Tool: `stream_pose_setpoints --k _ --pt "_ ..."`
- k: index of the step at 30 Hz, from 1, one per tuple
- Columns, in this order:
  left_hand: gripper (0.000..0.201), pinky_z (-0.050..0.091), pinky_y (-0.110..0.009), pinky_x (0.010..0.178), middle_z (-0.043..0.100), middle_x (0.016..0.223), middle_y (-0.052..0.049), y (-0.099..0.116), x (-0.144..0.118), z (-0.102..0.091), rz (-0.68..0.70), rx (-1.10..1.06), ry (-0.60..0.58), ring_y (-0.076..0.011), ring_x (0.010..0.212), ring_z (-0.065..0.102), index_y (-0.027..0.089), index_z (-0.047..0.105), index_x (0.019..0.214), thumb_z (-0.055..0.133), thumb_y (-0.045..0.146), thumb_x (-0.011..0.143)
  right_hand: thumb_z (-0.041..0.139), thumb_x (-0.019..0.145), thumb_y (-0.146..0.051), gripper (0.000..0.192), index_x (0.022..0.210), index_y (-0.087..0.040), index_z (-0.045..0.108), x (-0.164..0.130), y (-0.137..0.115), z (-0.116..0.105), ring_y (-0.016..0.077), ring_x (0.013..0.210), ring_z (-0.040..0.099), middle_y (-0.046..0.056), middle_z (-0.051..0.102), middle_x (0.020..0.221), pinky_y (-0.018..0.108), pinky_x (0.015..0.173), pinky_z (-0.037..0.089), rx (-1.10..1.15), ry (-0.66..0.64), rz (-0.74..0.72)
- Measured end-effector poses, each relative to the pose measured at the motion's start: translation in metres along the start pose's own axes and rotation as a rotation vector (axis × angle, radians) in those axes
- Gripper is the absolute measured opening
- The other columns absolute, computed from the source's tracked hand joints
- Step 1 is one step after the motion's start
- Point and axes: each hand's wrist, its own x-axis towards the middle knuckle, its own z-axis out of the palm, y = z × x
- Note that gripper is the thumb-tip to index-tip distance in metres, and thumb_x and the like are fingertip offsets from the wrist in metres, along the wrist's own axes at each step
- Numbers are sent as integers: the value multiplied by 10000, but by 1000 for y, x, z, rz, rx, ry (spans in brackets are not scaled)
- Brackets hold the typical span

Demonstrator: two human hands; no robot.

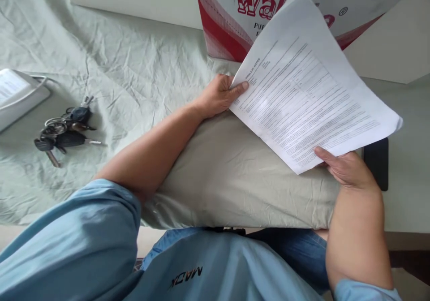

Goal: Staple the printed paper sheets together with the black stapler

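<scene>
Head view, looking down over the person's arms. Left fingers (240, 87) are closed in a pinch on the near left corner of the papers (302, 90), thumb on top, the other digits hidden beneath the sheets. The left hand (218, 96) rests its heel on the pillow (228, 175). Right fingers (324, 154) curl up from below onto the lower edge of the same papers; only the thumb tip lies on the printed face, and the right hand (349, 170) carries most of the stack from underneath. The papers are held tilted, clear of the pillow, with the far corner overlapping the printed carton (221, 27) behind. How many sheets there are cannot be told, though a second edge shows at the top.

Both holds sit on one long side, so the far half of the papers is unsupported; it may sag, or loose sheets may fan and slide off towards the carton. A thumb-only hold on the right could let the lower edge slip if the left pinch pulls sideways, creasing or tearing the corner. The dark phone (378, 162) lies partly under the pillow's right end, near the right wrist, and could be knocked. Well apart to the left on the crumpled sheet (134, 77) lie keys (63, 131) and a white device (16, 97).
</scene>
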Motion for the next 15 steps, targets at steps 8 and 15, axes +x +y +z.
stream_pose_setpoints --k 8,15 --pt "700 736 -430 739 747 794 -37 34 -9 0 -72 -116 -437 -280 841 827 238 788 903 1015 900 946 1170 653 -870 782 1182 -316 1011 6 -21 -34 376 998 954 116 984 1088 564 990 817 104 283 -146" --pt "427 539 -338 641 724 719 -19 67 -18 12 -86 93 -756 -187 651 658 244 753 758 827 545 1051 1249 639 -680 575 995 -313 986 -4 -22 5 390 1036 974 79 978 992 542 950 831 45 5 16"
